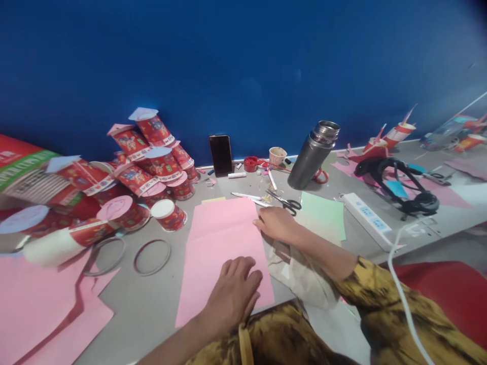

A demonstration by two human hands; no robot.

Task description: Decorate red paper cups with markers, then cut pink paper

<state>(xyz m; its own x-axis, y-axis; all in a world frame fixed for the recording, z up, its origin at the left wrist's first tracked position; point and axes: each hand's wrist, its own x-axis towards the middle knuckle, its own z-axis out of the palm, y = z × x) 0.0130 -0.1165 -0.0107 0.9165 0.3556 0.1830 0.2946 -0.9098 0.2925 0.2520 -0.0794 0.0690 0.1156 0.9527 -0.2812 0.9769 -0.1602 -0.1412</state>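
Observation:
A pink sheet of paper lies on the grey table in front of me, with a faint crease across its upper part. My left hand rests on its lower right area, palm down, fingers apart and slightly bent. At the sheet's upper right edge is my right hand, its fingers curled together against the paper; the fingertips are partly hidden. Black-handled scissors lie just beyond that hand, beside a white pen. A pale green sheet and a beige cloth bag lie near my right forearm.
Red paper cups with paper tops are stacked at left, near two grey rings and more pink paper. A phone leans on the blue wall. A dark flask, power strip and black headgear stand right.

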